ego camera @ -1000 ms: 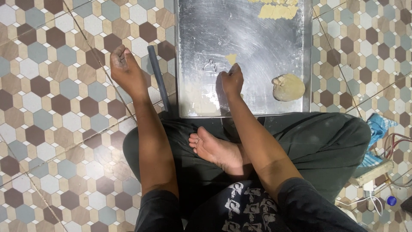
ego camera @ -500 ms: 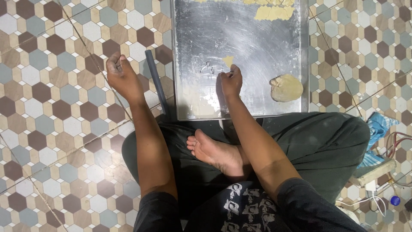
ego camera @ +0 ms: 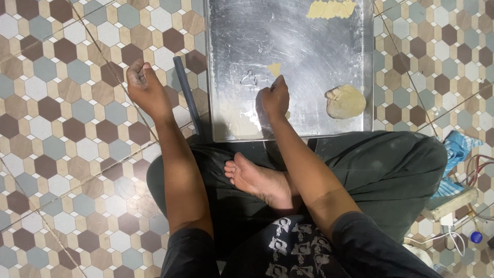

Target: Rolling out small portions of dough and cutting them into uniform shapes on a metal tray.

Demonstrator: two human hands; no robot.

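Observation:
I sit cross-legged on a tiled floor with a metal tray (ego camera: 309, 46) in front of me. My right hand (ego camera: 275, 98) rests on the tray with its fingers bunched together, tips down; nothing shows in them. A small yellow dough scrap (ego camera: 275, 68) lies just beyond the fingertips, and a faint cut outline (ego camera: 249, 79) marks the tray to its left. My left hand (ego camera: 144, 87) hovers over the floor tiles left of the tray, floury, fingers curled in and holding nothing. A dark rod (ego camera: 186, 95) lies between that hand and the tray.
A round lump of dough (ego camera: 346, 101) sits at the tray's near right corner. A flat dough strip (ego camera: 332, 9) lies at the far edge. My bare foot (ego camera: 257, 180) rests in my lap. Blue cloth (ego camera: 460, 149) and cables (ego camera: 478, 170) lie at the right.
My left hand has lifted off the floor beside the rod, moved slightly left and curled its fingers. My right hand stays at the same spot on the tray.

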